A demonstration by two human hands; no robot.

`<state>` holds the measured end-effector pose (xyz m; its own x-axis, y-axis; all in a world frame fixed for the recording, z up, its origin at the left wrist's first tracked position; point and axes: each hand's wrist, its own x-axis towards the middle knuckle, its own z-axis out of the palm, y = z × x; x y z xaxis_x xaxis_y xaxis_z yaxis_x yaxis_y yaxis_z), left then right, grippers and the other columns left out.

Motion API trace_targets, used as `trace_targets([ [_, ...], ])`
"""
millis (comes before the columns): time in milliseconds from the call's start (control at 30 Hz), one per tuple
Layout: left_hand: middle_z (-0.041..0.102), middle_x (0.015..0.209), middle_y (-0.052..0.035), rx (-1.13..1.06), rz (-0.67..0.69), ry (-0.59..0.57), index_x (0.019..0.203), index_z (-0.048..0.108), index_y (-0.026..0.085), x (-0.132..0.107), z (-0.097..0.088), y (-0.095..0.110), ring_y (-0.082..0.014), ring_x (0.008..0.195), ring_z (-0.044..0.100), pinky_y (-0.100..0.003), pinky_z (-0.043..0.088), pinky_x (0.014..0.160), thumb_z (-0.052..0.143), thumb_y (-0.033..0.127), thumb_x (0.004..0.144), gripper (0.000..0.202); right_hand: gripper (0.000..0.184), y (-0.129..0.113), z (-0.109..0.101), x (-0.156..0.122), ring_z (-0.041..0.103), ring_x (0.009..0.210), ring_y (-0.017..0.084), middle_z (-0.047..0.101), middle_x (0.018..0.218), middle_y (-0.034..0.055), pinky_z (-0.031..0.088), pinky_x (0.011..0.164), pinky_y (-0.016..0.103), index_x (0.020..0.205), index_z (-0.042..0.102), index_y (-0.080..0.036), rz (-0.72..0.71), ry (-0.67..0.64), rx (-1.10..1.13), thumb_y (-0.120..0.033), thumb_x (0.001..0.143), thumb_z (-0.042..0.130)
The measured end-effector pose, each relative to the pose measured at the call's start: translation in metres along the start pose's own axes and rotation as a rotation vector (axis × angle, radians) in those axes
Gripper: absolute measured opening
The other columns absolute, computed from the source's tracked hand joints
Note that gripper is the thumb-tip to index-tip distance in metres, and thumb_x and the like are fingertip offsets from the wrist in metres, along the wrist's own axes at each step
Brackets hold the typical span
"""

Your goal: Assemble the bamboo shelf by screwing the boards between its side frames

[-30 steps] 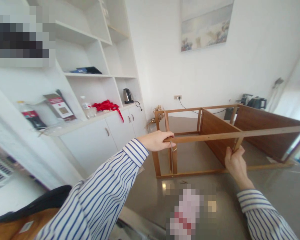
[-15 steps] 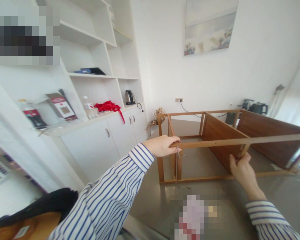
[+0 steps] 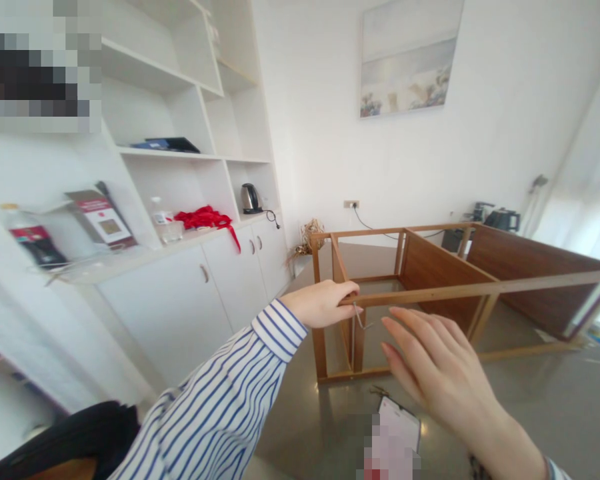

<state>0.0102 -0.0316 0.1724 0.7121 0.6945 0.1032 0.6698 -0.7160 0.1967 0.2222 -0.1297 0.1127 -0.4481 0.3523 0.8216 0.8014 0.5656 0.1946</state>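
Observation:
A brown wooden furniture frame (image 3: 430, 260) lies on its side on a grey table (image 3: 555, 400). My left hand (image 3: 325, 303) is closed around the near top corner of the frame, where a rail meets a post. A small metal hex key (image 3: 360, 319) hangs just below that hand at the corner. My right hand (image 3: 437, 363) is lifted in front of the frame, fingers stretched out and apart, holding nothing and touching nothing.
White cabinets and shelves (image 3: 180, 200) line the left wall, with a kettle (image 3: 250, 198), a red cloth (image 3: 203, 218) and boxes on the counter. A blurred paper (image 3: 395, 443) lies on the table near me. Another kettle (image 3: 500, 219) stands beyond the frame.
My right hand has let go of the frame's upright post and risen toward me, now spread in the air. My left hand keeps its grip on the corner.

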Motion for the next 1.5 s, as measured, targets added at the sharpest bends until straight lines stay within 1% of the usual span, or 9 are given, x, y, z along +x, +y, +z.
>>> trace_targets([
  [200, 0.065, 0.083, -0.0042, 0.008, 0.022, 0.012, 0.107, 0.052, 0.02, 0.0, 0.001, -0.002, -0.0176, 0.072, 0.061, -0.025, 0.041, 0.063, 0.046, 0.042, 0.089, 0.028, 0.026, -0.013, 0.01, 0.03, 0.058, 0.098, 0.025, 0.066, 0.111, 0.0112, 0.042, 0.085, 0.042, 0.112, 0.063, -0.014, -0.106, -0.099, -0.082, -0.024, 0.091, 0.051],
  [567, 0.065, 0.084, -0.0047, 0.024, 0.034, 0.053, 0.106, 0.052, 0.02, 0.0, 0.005, -0.005, -0.018, 0.074, 0.062, -0.025, 0.043, 0.064, 0.046, 0.043, 0.089, 0.029, 0.026, -0.009, 0.014, 0.032, 0.058, 0.09, 0.025, 0.066, 0.099, 0.0127, 0.04, 0.08, 0.042, 0.108, 0.063, -0.01, -0.217, -0.174, -0.134, -0.012, 0.09, 0.044],
  [900, 0.064, 0.082, -0.0038, -0.005, 0.046, 0.049, 0.104, 0.051, 0.02, 0.001, 0.005, -0.006, -0.0168, 0.072, 0.061, -0.024, 0.042, 0.062, 0.048, 0.041, 0.089, 0.026, 0.021, -0.007, 0.022, 0.032, 0.053, 0.064, 0.02, 0.06, 0.071, 0.0058, 0.035, 0.059, 0.036, 0.104, 0.061, -0.005, -0.266, -0.157, -0.142, -0.011, 0.088, 0.048],
  [1000, 0.063, 0.081, -0.0033, -0.013, 0.04, 0.034, 0.104, 0.051, 0.02, 0.0, 0.003, -0.006, -0.0165, 0.07, 0.06, -0.024, 0.041, 0.061, 0.047, 0.042, 0.089, 0.026, 0.018, -0.012, 0.032, 0.026, 0.05, 0.056, 0.017, 0.056, 0.062, 0.0026, 0.031, 0.054, 0.033, 0.102, 0.06, -0.006, -0.171, -0.091, -0.097, -0.012, 0.09, 0.048],
  [1100, 0.062, 0.079, -0.0027, -0.018, 0.039, 0.032, 0.104, 0.052, 0.02, 0.0, 0.003, -0.006, -0.0161, 0.068, 0.059, -0.024, 0.04, 0.059, 0.047, 0.043, 0.089, 0.028, 0.013, -0.021, 0.043, 0.019, 0.052, 0.053, 0.015, 0.057, 0.059, 0.0018, 0.033, 0.052, 0.03, 0.096, 0.058, -0.01, 0.021, -0.021, 0.047, -0.013, 0.092, 0.047],
  [1233, 0.062, 0.078, -0.0027, -0.019, 0.043, 0.038, 0.106, 0.052, 0.019, 0.0, 0.002, -0.005, -0.0161, 0.067, 0.059, -0.023, 0.038, 0.057, 0.047, 0.044, 0.089, 0.03, 0.011, -0.042, 0.058, 0.013, 0.06, 0.055, 0.014, 0.065, 0.067, 0.0031, 0.04, 0.051, 0.024, 0.094, 0.053, -0.016, 0.436, 0.026, 0.436, -0.019, 0.094, 0.042],
  [1367, 0.063, 0.08, -0.0033, -0.01, 0.046, 0.035, 0.107, 0.052, 0.018, 0.001, 0.002, -0.005, -0.0162, 0.069, 0.059, -0.024, 0.039, 0.059, 0.047, 0.042, 0.089, 0.03, 0.011, -0.063, 0.069, 0.015, 0.06, 0.051, 0.012, 0.069, 0.072, 0.0012, 0.045, 0.048, 0.022, 0.096, 0.046, -0.021, 0.863, 0.057, 0.884, -0.03, 0.096, 0.041],
  [1433, 0.064, 0.081, -0.0034, -0.012, 0.047, 0.034, 0.109, 0.052, 0.018, 0.001, 0.002, -0.006, -0.0163, 0.07, 0.06, -0.023, 0.039, 0.06, 0.047, 0.04, 0.09, 0.029, 0.015, -0.069, 0.072, 0.017, 0.061, 0.054, 0.012, 0.069, 0.075, 0.0017, 0.048, 0.051, 0.023, 0.101, 0.044, -0.021, 0.971, 0.099, 1.075, -0.035, 0.096, 0.04],
  [1500, 0.064, 0.082, -0.0037, -0.011, 0.05, 0.032, 0.11, 0.052, 0.018, 0.001, 0.003, -0.007, -0.0165, 0.071, 0.06, -0.024, 0.04, 0.061, 0.047, 0.039, 0.09, 0.03, 0.018, -0.072, 0.073, 0.018, 0.063, 0.059, 0.013, 0.07, 0.077, 0.0027, 0.051, 0.056, 0.025, 0.104, 0.042, -0.022, 0.993, 0.11, 1.188, -0.038, 0.096, 0.039],
])
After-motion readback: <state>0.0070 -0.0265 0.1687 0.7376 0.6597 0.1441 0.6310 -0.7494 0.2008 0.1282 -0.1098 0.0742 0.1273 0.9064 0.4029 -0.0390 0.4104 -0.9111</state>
